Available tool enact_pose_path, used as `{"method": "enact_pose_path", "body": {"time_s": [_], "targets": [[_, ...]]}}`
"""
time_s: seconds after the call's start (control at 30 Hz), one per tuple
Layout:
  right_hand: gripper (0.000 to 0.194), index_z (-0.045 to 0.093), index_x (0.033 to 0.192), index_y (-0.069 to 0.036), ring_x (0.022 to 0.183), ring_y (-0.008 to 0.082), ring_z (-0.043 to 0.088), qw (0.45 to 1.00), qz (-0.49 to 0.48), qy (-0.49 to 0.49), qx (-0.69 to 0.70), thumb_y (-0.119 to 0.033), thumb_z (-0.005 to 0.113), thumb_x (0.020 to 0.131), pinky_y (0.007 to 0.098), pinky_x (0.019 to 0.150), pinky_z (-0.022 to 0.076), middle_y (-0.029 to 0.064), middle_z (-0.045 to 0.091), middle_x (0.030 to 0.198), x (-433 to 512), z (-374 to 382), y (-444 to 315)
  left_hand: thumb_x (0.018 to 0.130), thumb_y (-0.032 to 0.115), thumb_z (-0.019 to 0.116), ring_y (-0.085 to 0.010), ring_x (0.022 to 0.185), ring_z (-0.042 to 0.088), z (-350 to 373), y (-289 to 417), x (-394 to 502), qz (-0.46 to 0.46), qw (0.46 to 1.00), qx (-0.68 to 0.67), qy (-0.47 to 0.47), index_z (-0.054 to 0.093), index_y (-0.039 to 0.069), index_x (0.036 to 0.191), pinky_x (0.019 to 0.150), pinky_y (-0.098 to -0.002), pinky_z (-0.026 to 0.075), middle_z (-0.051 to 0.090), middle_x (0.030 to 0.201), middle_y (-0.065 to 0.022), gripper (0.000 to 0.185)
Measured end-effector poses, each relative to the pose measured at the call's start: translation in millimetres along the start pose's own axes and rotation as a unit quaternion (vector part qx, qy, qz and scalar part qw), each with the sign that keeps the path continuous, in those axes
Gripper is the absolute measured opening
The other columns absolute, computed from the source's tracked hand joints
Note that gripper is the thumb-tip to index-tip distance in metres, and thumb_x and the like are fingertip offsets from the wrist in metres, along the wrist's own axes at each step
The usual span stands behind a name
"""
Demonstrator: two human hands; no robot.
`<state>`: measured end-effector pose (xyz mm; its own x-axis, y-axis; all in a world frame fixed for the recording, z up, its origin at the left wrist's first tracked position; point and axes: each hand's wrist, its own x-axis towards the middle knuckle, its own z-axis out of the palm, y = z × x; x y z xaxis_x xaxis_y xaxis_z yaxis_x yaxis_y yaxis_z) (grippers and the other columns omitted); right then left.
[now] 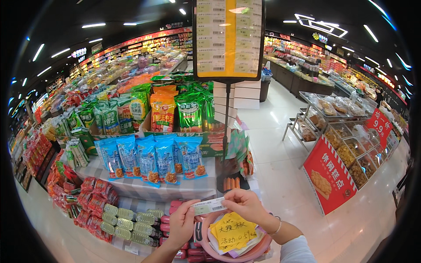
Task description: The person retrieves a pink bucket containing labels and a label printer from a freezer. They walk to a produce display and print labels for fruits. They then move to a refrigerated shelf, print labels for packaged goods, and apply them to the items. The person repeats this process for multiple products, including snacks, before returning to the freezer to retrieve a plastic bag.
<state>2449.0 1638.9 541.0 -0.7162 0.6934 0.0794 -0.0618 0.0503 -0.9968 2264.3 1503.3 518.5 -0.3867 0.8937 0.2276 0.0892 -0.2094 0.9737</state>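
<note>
A small printed shelf price label (209, 206) with a barcode is stretched between my two hands. My left hand (183, 221) pinches its left end between thumb and fingers. At the other end, my right hand (246, 204), with a bracelet on the wrist, grips the label's right edge. Just below my hands sits a pink plastic basin (205, 241). Inside it lie yellow handwritten paper signs (233, 231) on top of white papers. Above the label, blue sausage packets (147, 159) stand in a row on a checked cloth (194, 188).
A black-framed price board (229, 39) rises on a pole (227, 128) ahead. Metal tins (125, 223) and pink-wrapped sausages (165, 227) are stacked at lower left. Green snack bags (189, 110) fill boxes behind. Across the tiled aisle (268, 151) stands a pastry rack with a red sign (329, 177).
</note>
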Motion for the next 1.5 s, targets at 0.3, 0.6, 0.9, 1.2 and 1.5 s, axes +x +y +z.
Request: {"method": "enact_pose_path", "body": {"time_s": [0.3, 0.6, 0.9, 1.2, 1.5], "targets": [[0.015, 0.065, 0.101, 0.002, 0.072, 0.0037, 0.063, 1.0, -0.001, 0.0, -0.002, -0.012, 0.068, 0.096, 0.0196, 0.064, 0.0519, 0.0001, 0.067, 0.081, 1.5, 3.4, 1.7, 0.106, 0.007, 0.041, -0.0078, 0.071, 0.061, -3.2, -3.2, 5.2, -0.003, 1.0, -0.018, -0.01, 0.058, -0.005, 0.124, 0.066, -0.0227, 0.052, 0.071, 0.093, -0.0099, 0.028], [0.016, 0.064, 0.101, 0.002, 0.071, 0.0039, 0.062, 1.0, 0.01, 0.002, -0.002, -0.012, 0.068, 0.095, 0.0194, 0.063, 0.0507, -0.0007, 0.065, 0.079, 8.6, -1.2, 12.8, 0.106, 0.01, 0.042, -0.0119, 0.077, 0.066, -3.5, -15.6, 15.2, -0.032, 0.999, -0.002, -0.02, 0.057, -0.005, 0.125, 0.068, -0.0239, 0.054, 0.071, 0.09, -0.012, 0.029], [0.015, 0.065, 0.101, 0.0, 0.07, 0.0026, 0.061, 0.999, 0.035, 0.001, -0.007, -0.014, 0.068, 0.096, 0.0181, 0.06, 0.0471, -0.0021, 0.065, 0.079, 19.2, -1.9, 22.9, 0.105, 0.005, 0.044, -0.0067, 0.073, 0.062, -7.0, -21.5, 22.0, -0.064, 0.998, -0.02, -0.017, 0.058, -0.003, 0.126, 0.066, -0.0215, 0.052, 0.071, 0.093, -0.0089, 0.027], [0.015, 0.068, 0.1, 0.0, 0.076, 0.0116, 0.067, 0.988, -0.007, 0.033, -0.154, -0.013, 0.069, 0.093, 0.0265, 0.066, 0.0523, 0.0054, 0.071, 0.088, 5.3, 2.0, 29.7, 0.098, 0.001, 0.048, -0.0116, 0.079, 0.067, -18.8, -44.2, 14.1, -0.069, 0.997, 0.021, -0.03, 0.057, -0.001, 0.128, 0.072, -0.027, 0.054, 0.067, 0.101, -0.0102, 0.032], [0.022, 0.069, 0.104, -0.004, 0.073, 0.0222, 0.071, 0.897, -0.005, 0.147, -0.416, -0.013, 0.075, 0.085, 0.0318, 0.065, 0.0561, 0.0099, 0.071, 0.091, -59.8, -10.4, 50.6, 0.101, 0.003, 0.049, -0.0084, 0.073, 0.062, -23.3, -69.3, -3.4, -0.147, 0.987, -0.034, -0.058, 0.051, -0.001, 0.122, 0.068, -0.0239, 0.052, 0.066, 0.091, -0.0068, 0.021]]}}
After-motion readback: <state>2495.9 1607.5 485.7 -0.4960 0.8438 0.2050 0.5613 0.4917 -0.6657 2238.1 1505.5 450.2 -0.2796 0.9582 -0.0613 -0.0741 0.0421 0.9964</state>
